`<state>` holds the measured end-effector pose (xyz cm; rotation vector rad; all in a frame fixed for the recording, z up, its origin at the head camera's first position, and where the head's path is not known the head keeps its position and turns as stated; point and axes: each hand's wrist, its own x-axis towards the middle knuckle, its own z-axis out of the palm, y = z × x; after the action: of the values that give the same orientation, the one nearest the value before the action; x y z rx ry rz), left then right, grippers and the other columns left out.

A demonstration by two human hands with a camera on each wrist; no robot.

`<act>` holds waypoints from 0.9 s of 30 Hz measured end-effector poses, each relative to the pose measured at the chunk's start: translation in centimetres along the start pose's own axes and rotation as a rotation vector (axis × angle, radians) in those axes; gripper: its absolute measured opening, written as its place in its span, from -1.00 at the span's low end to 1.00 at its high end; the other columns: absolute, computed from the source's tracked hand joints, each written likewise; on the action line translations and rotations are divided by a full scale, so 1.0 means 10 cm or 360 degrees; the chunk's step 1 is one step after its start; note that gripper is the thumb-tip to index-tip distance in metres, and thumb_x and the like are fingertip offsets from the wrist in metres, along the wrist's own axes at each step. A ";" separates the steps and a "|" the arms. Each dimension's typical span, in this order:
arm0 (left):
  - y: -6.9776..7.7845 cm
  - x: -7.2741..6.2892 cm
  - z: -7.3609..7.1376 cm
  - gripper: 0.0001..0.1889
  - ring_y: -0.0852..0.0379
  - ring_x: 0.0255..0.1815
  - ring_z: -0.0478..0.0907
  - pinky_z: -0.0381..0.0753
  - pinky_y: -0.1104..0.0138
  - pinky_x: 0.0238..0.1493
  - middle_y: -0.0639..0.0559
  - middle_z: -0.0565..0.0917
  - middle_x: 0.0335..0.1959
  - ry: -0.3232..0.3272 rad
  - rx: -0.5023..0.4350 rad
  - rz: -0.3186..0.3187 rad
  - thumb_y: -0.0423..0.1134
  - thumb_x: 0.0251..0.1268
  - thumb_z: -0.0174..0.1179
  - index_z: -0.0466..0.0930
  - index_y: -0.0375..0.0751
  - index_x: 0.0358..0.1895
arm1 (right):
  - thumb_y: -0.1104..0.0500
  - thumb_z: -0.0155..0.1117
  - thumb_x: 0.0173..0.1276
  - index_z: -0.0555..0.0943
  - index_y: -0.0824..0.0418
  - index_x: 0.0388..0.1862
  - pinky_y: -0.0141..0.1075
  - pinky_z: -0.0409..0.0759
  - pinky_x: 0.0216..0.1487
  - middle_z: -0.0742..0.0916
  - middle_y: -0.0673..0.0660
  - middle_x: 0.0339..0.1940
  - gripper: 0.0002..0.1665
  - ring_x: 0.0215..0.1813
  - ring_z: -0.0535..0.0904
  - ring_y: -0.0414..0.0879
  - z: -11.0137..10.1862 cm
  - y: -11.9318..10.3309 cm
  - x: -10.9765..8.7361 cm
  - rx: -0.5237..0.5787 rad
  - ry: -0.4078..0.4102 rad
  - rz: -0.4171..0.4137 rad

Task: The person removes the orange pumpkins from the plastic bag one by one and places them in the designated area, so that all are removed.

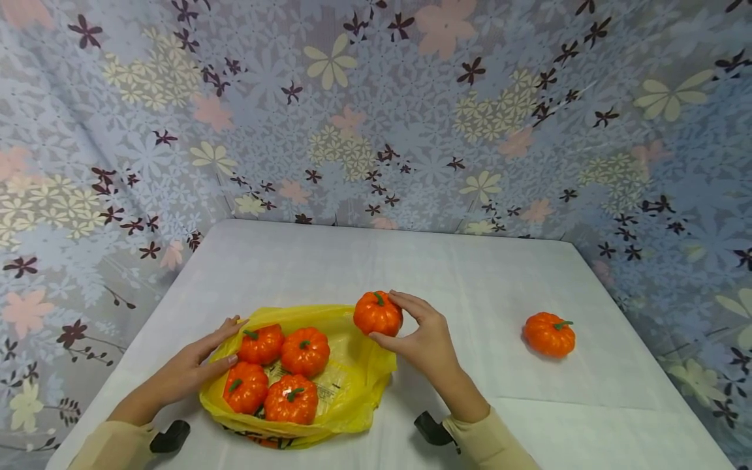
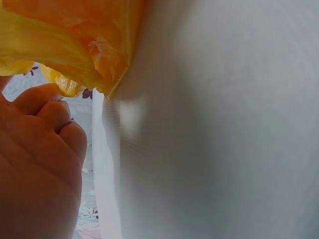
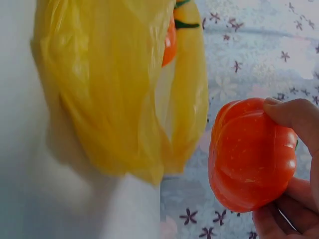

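Note:
My right hand (image 1: 427, 339) pinches a small orange pumpkin (image 1: 378, 314) with a green stem between thumb and fingers, held up at the right rim of a yellow plastic bag (image 1: 352, 418). The right wrist view shows the same pumpkin (image 3: 251, 154) beside the bag (image 3: 109, 94). At the bag's left rim, my left hand (image 1: 190, 372) grips the plastic, thumb over the edge. Its curled fingers show against the bag (image 2: 45, 50) in the left wrist view. Inside the open bag lie several like pumpkins (image 1: 304, 352), grouped toward its left side.
One more pumpkin (image 1: 549, 335) sits by itself on the right part of the white-covered table (image 1: 458, 274). Flower-patterned cloth (image 1: 376, 117) hangs behind the table and along both sides. Black wrist devices (image 1: 433, 429) show at both sleeves.

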<state>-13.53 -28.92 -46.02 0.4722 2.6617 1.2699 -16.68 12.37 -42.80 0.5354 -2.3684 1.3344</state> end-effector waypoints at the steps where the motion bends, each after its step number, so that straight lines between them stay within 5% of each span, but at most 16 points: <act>1: 0.00 0.00 0.00 -0.36 -0.43 0.55 -0.06 -0.01 -0.47 0.31 -0.32 0.09 0.57 -0.0001 0.0001 -0.0003 -0.06 0.49 0.15 0.26 -0.15 0.55 | 0.13 0.77 -0.13 0.69 0.24 0.17 -0.01 0.58 0.21 0.71 0.07 0.17 -0.21 0.25 0.59 0.02 -0.03 0.02 0.00 -0.0005 0.0011 0.0006; 27: -0.04 0.01 0.01 -0.37 -0.44 0.56 -0.07 -0.03 -0.47 0.32 -0.32 0.11 0.57 0.0009 -0.0008 0.0020 -0.09 0.47 0.17 0.29 -0.14 0.53 | 0.06 0.72 -0.02 0.63 0.29 0.25 -0.04 0.45 0.33 0.66 0.23 0.23 -0.17 0.33 0.51 0.10 -0.90 0.72 -0.35 -0.0164 0.0189 0.0521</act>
<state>-13.66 -29.05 -46.39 0.4857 2.6641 1.2828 -16.00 24.14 -45.35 0.0363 -2.4822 1.3222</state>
